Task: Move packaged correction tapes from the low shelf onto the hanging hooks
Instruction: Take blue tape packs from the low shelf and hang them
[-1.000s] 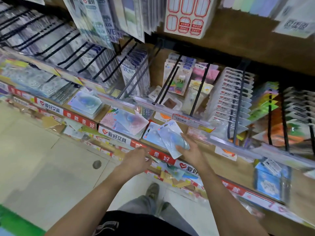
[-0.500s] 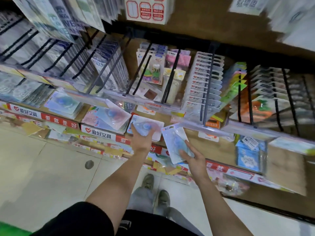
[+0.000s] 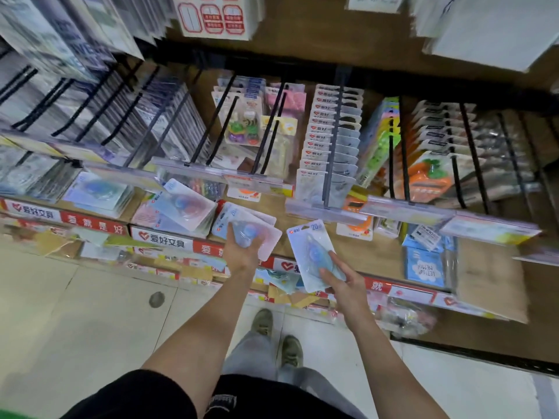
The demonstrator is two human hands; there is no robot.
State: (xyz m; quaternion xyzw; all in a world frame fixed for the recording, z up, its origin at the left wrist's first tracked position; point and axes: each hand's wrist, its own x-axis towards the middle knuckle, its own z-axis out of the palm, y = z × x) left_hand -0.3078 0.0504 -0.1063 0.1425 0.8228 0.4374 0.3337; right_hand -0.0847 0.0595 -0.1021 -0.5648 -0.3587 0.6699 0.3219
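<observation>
At frame centre my right hand (image 3: pixel 343 278) pinched one correction tape pack (image 3: pixel 311 255) — light, stiff card; left hand (image 3: pixel 242 249) gripped a stack (image 3: pixel 260 228) — slippery blisters.

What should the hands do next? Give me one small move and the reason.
Probably lift the left hand, taking the top pack off the stack it grips on the low shelf. The right hand already holds one blue pack clear of the shelf, below the hooks.
</observation>
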